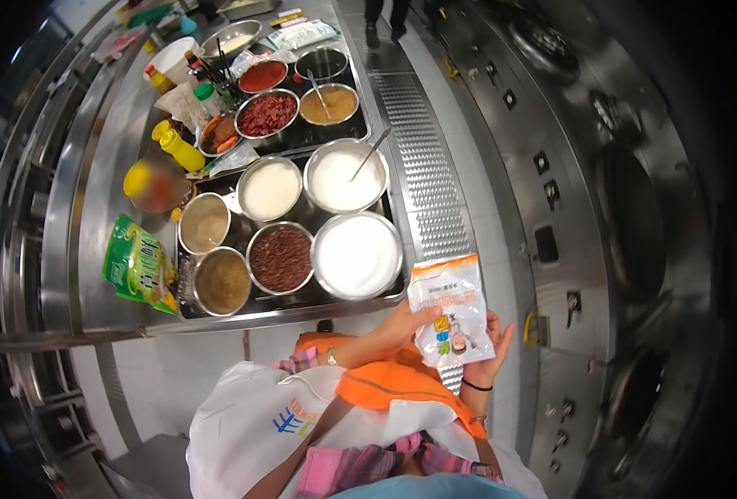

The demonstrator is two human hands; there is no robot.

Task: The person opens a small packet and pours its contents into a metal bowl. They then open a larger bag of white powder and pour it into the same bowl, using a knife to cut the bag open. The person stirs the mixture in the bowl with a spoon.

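My left hand (407,324) grips a white plastic packet (452,287) by its left edge, thumb across the printed front. The packet has an orange strip along its top and bears writing and a small cartoon figure. On its right edge rests my right hand (495,352), partly behind the packet, with some fingers extended past it. Left of the packet, a round steel container of white powder or fine grains (357,256) stands at the counter's near corner. Behind that is a bowl of white granules (337,181) with a spoon (371,153) in it.
More steel containers hold dark red flakes (281,259), brown powder (222,280) and dried chillies (267,114). A green pouch (137,265) and yellow squeeze bottle (182,151) stand at left on the steel counter (106,206). Stoves (549,187) line the right; a person's legs (386,15) show ahead.
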